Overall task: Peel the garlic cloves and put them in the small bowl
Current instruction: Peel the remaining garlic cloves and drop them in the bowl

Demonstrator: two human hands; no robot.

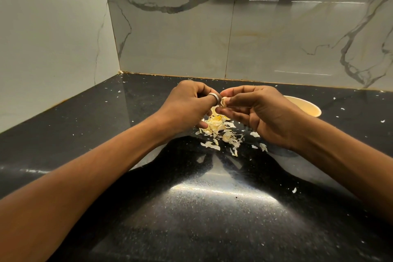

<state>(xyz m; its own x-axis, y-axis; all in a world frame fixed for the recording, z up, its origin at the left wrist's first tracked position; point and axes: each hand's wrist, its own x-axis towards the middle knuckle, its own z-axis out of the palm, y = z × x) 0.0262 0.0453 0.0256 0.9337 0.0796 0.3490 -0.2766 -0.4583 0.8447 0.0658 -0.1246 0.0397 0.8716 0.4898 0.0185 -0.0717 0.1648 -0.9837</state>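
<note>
- We see both forearms reach forward, and the hands meet above the counter (212, 219), knuckles turned up and outward.
- The left hand (187, 108) is curled in, with a ring (213, 97) on one finger. Its fingertips close on the garlic clove (223, 102) from its own side.
- The right hand (261, 112) pinches the same clove between thumb and forefinger, its other fingers loosely bent below.
- The clove sits between the two hands, raised off the counter. Fingers cover most of it, so we cannot tell how much skin remains.
- A heap of peels (221, 132) lies directly beneath the hands, partly covered by the left hand.
- The bowl (308, 108) stands just beyond the right hand. The wrist hides its near side, and we cannot make out its contents.
</note>
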